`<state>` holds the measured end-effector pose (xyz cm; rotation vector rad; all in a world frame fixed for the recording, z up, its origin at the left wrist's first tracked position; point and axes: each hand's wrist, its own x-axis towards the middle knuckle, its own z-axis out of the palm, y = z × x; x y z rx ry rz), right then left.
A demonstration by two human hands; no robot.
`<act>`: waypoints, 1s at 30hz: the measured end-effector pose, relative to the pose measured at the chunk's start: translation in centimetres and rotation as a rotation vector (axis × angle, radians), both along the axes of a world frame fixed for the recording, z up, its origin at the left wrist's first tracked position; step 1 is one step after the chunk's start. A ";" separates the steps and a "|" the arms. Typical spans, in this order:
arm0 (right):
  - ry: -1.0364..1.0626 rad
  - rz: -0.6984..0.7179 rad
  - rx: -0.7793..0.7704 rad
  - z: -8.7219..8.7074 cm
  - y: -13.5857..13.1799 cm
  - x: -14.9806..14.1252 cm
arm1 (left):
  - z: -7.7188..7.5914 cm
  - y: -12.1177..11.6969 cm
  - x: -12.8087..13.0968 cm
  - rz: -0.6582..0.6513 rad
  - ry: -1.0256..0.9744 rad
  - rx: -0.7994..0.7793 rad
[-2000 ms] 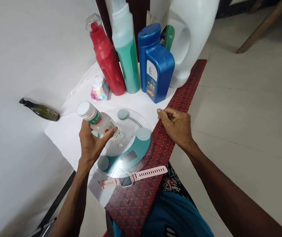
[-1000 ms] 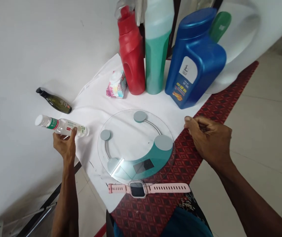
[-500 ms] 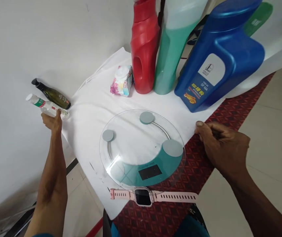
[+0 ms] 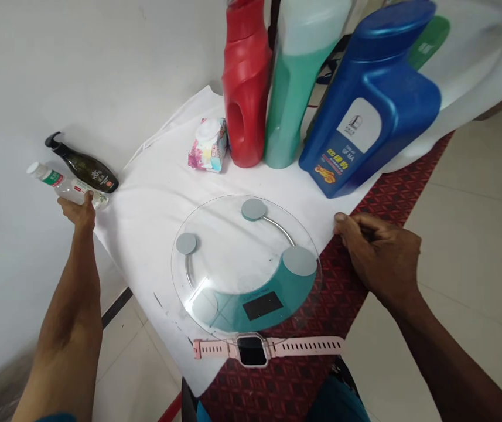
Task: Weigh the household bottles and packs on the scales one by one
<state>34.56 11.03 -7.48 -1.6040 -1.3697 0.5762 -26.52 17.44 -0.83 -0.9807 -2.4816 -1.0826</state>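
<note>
At the far left, my left hand (image 4: 78,211) is closed round the lower part of a clear plastic bottle (image 4: 64,186) with a white cap and green label; the bottle lies tilted. Right beside it leans a dark green pump bottle (image 4: 86,167). My right hand (image 4: 380,252) is closed at the right edge of the white cloth (image 4: 145,228), thumb and fingers pinching that edge. Between my hands lies a round glass bathroom scale (image 4: 262,306) with a teal display panel. A pink-strapped smartwatch (image 4: 252,350) lies stretched out along the scale's near edge.
Along the back stand a red bottle (image 4: 247,88), a bottle of green liquid (image 4: 292,99) and a blue oil jug (image 4: 378,99). A small colourful packet (image 4: 208,145) sits beside the red bottle. Red patterned fabric (image 4: 268,392) shows under the cloth; tiled floor lies right.
The view has shifted slightly, so most things appear further left. Both hands keep their places at the clear bottle and the cloth's edge.
</note>
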 end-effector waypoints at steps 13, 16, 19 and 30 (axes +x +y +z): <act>0.049 0.066 0.037 0.2 -0.1 0.4 | -0.9 -2.7 15.6 -0.290 0.068 0.227; 0.085 0.075 0.045 0.0 -0.1 0.5 | -1.6 -2.0 21.7 -0.596 0.086 0.170; 0.131 0.090 0.057 -0.1 -0.2 0.6 | -1.8 -0.2 26.0 -0.724 0.050 0.104; 0.184 0.102 0.075 0.3 -0.1 0.9 | -2.2 10.0 32.3 -0.534 -0.187 -0.057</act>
